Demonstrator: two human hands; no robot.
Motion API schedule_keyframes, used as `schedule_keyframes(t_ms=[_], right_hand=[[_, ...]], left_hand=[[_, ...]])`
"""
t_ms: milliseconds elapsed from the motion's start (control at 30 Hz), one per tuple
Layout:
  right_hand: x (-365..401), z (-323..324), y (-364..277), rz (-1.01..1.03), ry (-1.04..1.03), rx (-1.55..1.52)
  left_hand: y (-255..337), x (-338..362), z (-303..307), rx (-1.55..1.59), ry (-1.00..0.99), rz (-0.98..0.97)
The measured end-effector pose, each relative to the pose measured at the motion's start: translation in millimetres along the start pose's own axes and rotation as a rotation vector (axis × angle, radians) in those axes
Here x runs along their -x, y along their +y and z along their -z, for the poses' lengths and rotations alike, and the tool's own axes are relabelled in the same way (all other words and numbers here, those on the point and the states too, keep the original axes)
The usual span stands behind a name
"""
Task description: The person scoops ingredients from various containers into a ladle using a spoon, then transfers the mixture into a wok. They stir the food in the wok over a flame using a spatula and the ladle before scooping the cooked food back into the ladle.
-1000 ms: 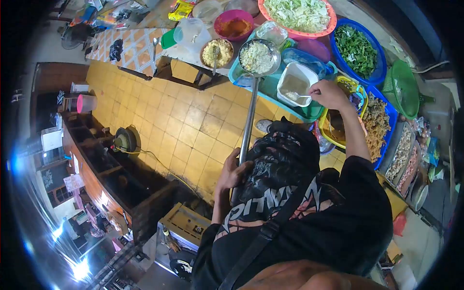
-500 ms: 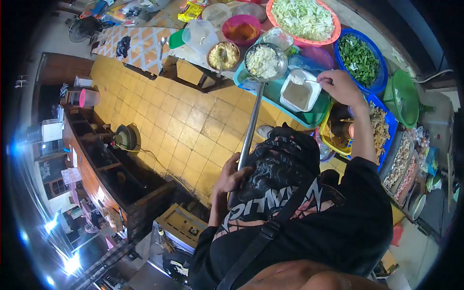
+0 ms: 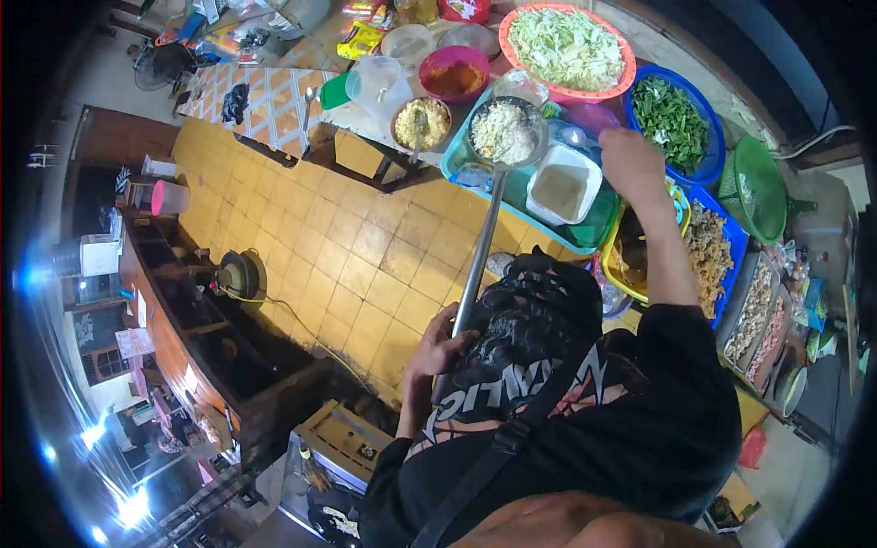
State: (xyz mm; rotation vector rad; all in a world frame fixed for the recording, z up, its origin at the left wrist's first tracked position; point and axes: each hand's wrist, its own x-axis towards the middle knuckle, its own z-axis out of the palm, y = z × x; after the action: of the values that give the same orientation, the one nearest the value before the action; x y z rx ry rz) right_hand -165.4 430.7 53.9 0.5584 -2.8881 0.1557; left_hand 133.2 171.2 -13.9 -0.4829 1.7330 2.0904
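Note:
My left hand (image 3: 437,349) grips the end of a long metal ladle handle (image 3: 478,254) close to my chest. The ladle's bowl (image 3: 505,133) is full of pale chopped food and hovers over a teal tray (image 3: 475,173). My right hand (image 3: 630,160) reaches out past a white square tub (image 3: 561,189) of greyish liquid, toward the containers just behind the ladle bowl. Its fingers are closed on a small spoon whose tip is hard to see.
On the counter stand an orange basin of shredded cabbage (image 3: 566,44), a blue basin of greens (image 3: 673,111), a pink bowl of red sauce (image 3: 453,75), a bowl of yellow crumbs (image 3: 420,123), a green strainer (image 3: 756,187) and trays of fried food (image 3: 713,242). Yellow tiled floor (image 3: 365,247) lies below left.
My right hand lifted the spoon out of the white tub and moved it up and away toward the containers behind the ladle. The ladle stayed nearly still.

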Motion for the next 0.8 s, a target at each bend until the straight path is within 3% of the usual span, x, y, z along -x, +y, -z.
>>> schedule_keyframes(t_ms=[67, 133, 200, 233, 333, 433, 467, 533, 567, 633, 667, 733, 767, 800], right_hand=[[15, -15, 5, -0.037, -0.249, 0.131], [31, -31, -1, -0.066, -0.399, 0.042], [57, -74, -1, -0.079, -0.361, -0.111], [76, -76, -8, 0.050, -0.035, -0.092], [115, -63, -16, -0.015, 0.096, -0.120], [157, -55, -23, -0.343, 0.206, -0.524], [176, -57, -18, -0.365, 0.211, -0.519], [210, -54, -4, -0.814, 0.131, -0.491], [226, -59, 10, -0.828, 0.135, -0.485], [243, -70, 31, -0.849, 0.394, -0.480], [240, -72, 38, -0.856, 0.401, -0.472], [218, -64, 56, -0.607, 0.564, -0.142], [232, -114, 73, -0.715, 0.406, -0.292], [225, -127, 72, -0.789, 0.488, -0.549]], left_hand=[[-1, 1, 0, -0.023, -0.002, -0.017], [1, -2, 1, -0.026, 0.016, -0.011], [4, -6, -1, 0.010, -0.018, 0.008], [6, -7, -3, 0.055, -0.019, 0.016], [14, -10, -7, 0.035, -0.048, 0.122], [28, -18, -9, 0.001, -0.073, 0.133], [33, -23, -11, -0.031, -0.073, 0.135], [38, -34, -12, -0.035, -0.148, 0.125], [39, -40, -13, -0.028, -0.207, 0.107], [44, -49, -15, -0.041, -0.249, 0.108], [45, -53, -18, -0.044, -0.285, 0.107], [45, -61, -24, -0.027, -0.318, 0.120], [44, -63, -27, -0.017, -0.338, 0.135], [44, -64, -29, -0.010, -0.338, 0.132]])
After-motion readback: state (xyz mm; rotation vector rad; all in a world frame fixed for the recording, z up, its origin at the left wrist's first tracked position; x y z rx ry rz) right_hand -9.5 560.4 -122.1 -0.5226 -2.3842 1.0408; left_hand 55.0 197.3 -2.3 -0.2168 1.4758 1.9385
